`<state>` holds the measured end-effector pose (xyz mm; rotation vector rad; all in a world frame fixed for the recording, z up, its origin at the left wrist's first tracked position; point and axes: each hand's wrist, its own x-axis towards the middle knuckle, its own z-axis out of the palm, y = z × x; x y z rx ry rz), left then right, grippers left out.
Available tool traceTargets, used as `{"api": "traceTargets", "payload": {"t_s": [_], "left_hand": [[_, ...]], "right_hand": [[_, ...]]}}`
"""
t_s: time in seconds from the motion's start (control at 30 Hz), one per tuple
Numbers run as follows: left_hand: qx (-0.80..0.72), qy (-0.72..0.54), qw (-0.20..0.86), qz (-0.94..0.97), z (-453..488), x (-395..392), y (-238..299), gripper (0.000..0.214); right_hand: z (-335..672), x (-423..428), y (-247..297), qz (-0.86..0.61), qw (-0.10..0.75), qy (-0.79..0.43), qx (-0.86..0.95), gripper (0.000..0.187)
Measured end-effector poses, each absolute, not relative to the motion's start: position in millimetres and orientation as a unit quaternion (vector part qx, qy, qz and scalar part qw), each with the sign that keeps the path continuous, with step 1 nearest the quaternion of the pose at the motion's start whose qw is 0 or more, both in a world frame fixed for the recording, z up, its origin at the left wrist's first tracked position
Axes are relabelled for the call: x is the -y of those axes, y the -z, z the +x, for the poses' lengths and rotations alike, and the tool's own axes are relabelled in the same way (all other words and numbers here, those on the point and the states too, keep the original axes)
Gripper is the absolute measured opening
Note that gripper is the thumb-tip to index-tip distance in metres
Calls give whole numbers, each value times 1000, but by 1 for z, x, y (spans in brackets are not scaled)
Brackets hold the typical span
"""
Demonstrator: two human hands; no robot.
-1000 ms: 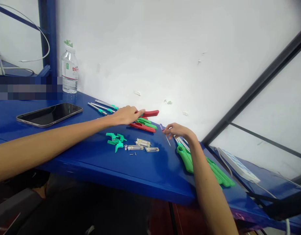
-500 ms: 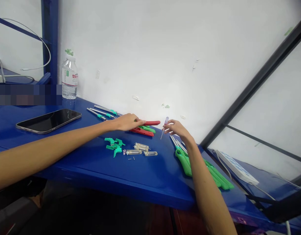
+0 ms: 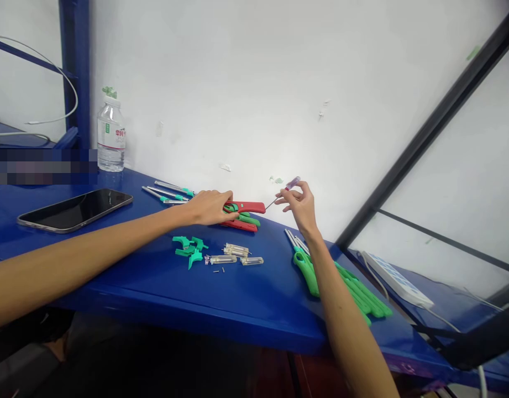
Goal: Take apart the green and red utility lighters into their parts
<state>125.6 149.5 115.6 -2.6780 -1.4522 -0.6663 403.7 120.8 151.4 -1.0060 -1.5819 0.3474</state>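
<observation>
My right hand [image 3: 299,203] is raised above the blue table [image 3: 246,293] and pinches a small screwdriver [image 3: 286,189] with a clear purple handle, its thin shaft pointing left. My left hand [image 3: 208,207] reaches across and rests with curled fingers on a pile of red and green tool handles [image 3: 246,213] near the wall. In front of that pile lie several teal plastic pieces [image 3: 188,249] and clear plastic tubes [image 3: 233,255] with tiny pins beside them.
A black phone [image 3: 74,209] lies at the left. A water bottle [image 3: 110,135] stands against the wall. Screwdrivers with teal collars [image 3: 165,191] lie behind my left hand. Green-handled tools [image 3: 341,282] lie at the right, with a white power strip [image 3: 397,279] beyond.
My right hand has lifted the small purple screwdriver off the table and raised it, turning its shaft to the left. My left hand stayed on the red and green handles.
</observation>
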Motion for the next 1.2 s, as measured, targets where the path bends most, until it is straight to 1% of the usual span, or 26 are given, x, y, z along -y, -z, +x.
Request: {"api": "traceTargets", "payload": {"t_s": [0.2, 0.37, 0.53, 0.63, 0.8, 1.03, 1.2], "left_hand": [[452, 215, 20, -866, 123, -154, -112, 69], [453, 212, -10, -866, 124, -150, -115, 59], [464, 215, -33, -859, 126, -148, -119, 42], [467, 218, -36, -856, 125, -149, -120, 36], [477, 215, -38, -851, 124, -152, -119, 35], [492, 208, -40, -845, 123, -153, -119, 35], [501, 205, -40, -840, 123, -153, -119, 35]], "right_hand": [[405, -119, -155, -421, 590, -137, 675, 51], [401, -120, -151, -422, 587, -134, 678, 49], [398, -118, -151, -428, 579, -138, 680, 48], [396, -117, -151, -432, 573, -139, 683, 50], [394, -115, -152, -433, 572, -135, 684, 53], [393, -113, -153, -422, 574, -137, 688, 49], [389, -113, -152, -419, 573, -135, 691, 50]]}}
